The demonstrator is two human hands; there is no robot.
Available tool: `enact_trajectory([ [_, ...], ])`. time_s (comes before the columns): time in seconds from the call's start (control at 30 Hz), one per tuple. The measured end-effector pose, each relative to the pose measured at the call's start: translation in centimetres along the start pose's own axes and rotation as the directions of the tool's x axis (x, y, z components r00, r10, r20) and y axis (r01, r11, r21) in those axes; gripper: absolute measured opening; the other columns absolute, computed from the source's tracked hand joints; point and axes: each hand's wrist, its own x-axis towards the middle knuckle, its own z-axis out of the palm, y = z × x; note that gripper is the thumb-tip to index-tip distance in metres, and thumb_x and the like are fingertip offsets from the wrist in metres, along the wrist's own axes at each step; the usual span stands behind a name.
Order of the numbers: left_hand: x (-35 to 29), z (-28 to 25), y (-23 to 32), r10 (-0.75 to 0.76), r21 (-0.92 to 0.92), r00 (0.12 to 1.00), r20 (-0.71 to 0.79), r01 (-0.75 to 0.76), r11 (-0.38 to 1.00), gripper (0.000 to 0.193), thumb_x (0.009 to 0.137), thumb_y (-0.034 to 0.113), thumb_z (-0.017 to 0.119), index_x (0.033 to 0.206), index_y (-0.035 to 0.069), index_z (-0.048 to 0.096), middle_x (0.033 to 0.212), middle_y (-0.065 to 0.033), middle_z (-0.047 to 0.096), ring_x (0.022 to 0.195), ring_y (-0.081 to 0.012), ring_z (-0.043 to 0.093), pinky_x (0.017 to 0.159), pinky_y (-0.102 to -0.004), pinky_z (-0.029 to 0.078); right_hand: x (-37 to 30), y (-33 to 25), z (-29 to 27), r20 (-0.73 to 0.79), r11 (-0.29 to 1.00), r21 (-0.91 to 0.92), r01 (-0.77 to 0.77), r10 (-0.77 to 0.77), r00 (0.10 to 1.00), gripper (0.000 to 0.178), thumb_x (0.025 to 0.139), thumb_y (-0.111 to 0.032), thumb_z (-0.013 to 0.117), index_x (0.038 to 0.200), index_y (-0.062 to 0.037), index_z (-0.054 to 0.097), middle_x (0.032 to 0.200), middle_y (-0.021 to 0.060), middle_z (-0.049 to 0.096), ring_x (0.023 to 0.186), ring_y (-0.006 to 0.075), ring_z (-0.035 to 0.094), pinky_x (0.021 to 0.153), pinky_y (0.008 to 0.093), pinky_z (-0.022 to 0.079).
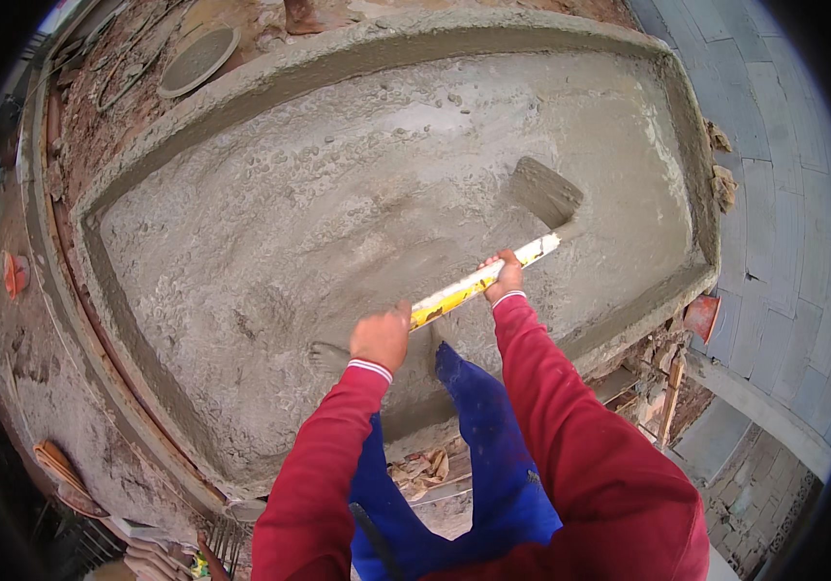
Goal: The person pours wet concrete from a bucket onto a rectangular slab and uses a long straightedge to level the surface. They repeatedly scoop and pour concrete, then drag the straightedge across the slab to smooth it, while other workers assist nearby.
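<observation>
Clearly, the left hand [380, 339] and the right hand [505, 276] are both closed around a long white-and-yellow handle [454, 298]. Its flat, grey-coated blade [545, 192] lies at two o'clock, amid wet grey mortar [222, 271].

yellow-and-white handle [464, 292], grey mortar [319, 208], blue trousers [495, 436]

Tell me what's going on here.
Someone is using a tool in a big trough of wet grey mix. The left hand is closed around the near end of its white-and-yellow handle; the right hand grips farther along, nearer the blade. The blade is coated grey and sits in the mix, toward the trough's right side.
</observation>
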Motion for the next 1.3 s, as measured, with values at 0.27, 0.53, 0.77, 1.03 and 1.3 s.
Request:
enact_trajectory([
  [0.27,9.2,-3.4,-3.7,0.108,0.195,0.994,-0.013,-0.104,0.975,0.017,0.085,0.011,0.059,0.101,0.009,0.058,0.084,-0.0129,0.069,0.075,-0.0295,0.071,0.062,-0.0414,0.057,7.6,2.6,3.9,-0.121,0.990,0.135,-0.037,0.053,0.991,0.011,0.081,-0.009,0.058,0.083,-0.0093,0.047,0.070,0.0045,0.050,0.063,0.0208,0.053,0.065,0.0414,0.052],
  [0.53,-10.5,-7.0,-22.5,-0.195,0.432,0.977,0.088,0.138,0.891,0.014,0.085,0.010,0.059,0.098,0.009,0.053,0.083,-0.0115,0.066,0.071,-0.0280,0.070,0.060,-0.0398,0.056,-8.5,29.6,11.1,-0.003,0.902,0.164,-0.400,0.406,0.914,0.014,0.078,-0.017,0.061,0.078,-0.0117,0.047,0.070,0.0040,0.047,0.063,0.0211,0.051,0.063,0.0426,0.050],
  [0.77,-28.6,-10.2,-30.3,-0.608,0.252,0.757,0.240,0.556,0.792,0.030,0.069,0.021,0.071,0.092,0.009,0.057,0.075,-0.0196,0.068,0.068,-0.0373,0.069,0.059,-0.0489,0.054,-25.0,43.9,16.8,-0.080,0.843,-0.178,-0.508,0.502,0.861,0.016,0.078,-0.009,0.065,0.085,-0.0082,0.050,0.067,0.0071,0.050,0.054,0.0228,0.054,0.052,0.0418,0.050],
  [1.03,-13.5,-9.8,-24.0,-0.294,-0.155,0.939,0.180,0.322,0.934,0.039,0.071,0.028,0.074,0.096,0.006,0.054,0.075,-0.0196,0.068,0.070,-0.0386,0.068,0.063,-0.0492,0.054,-12.1,24.9,19.3,0.000,0.965,-0.210,-0.156,0.160,0.987,0.032,0.079,-0.001,0.063,0.101,-0.0082,0.041,0.067,0.0081,0.049,0.048,0.0216,0.053,0.044,0.0372,0.049],
  [1.3,23.2,-20.0,-13.2,0.032,-0.290,0.996,-0.088,-0.056,0.955,0.026,0.076,0.016,0.067,0.099,0.005,0.068,0.087,-0.0176,0.070,0.082,-0.0354,0.069,0.073,-0.0460,0.055,13.6,-6.6,33.7,-0.060,0.850,-0.460,0.255,-0.317,0.947,0.051,0.085,-0.007,0.061,0.129,0.0046,0.039,0.104,0.0182,0.057,0.077,0.0286,0.064,0.068,0.0428,0.057],
])
